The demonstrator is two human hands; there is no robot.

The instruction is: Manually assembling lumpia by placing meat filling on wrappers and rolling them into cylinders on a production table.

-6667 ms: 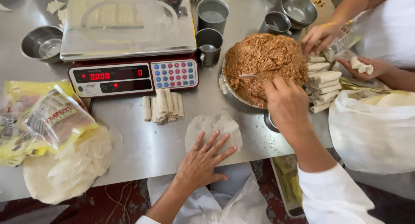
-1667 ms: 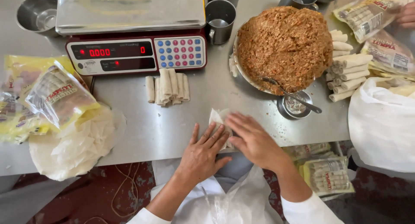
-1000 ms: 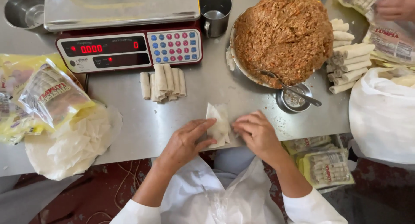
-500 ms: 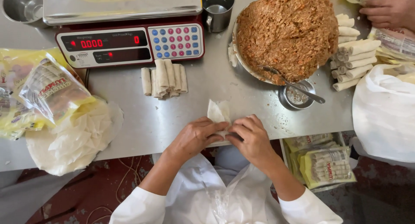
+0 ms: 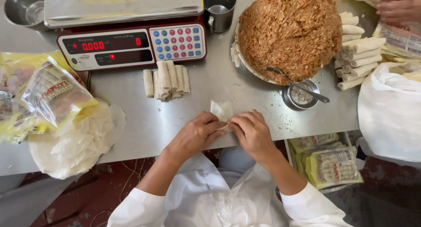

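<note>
Flanking yellow packets (image 5: 39,95), hands (image 5: 197,135) on wrapper (image 5: 222,111)

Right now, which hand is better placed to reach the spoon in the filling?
Probably the right hand: the spoon lies up on its side, while the left hand would have to cross over the wrapper.

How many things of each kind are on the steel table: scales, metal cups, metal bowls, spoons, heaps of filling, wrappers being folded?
Weighing scale: 1
Metal cup: 1
Metal bowls, large and small: 2
Spoon: 1
Heap of brown filling: 1
Folded wrapper: 1
Total: 7
</note>
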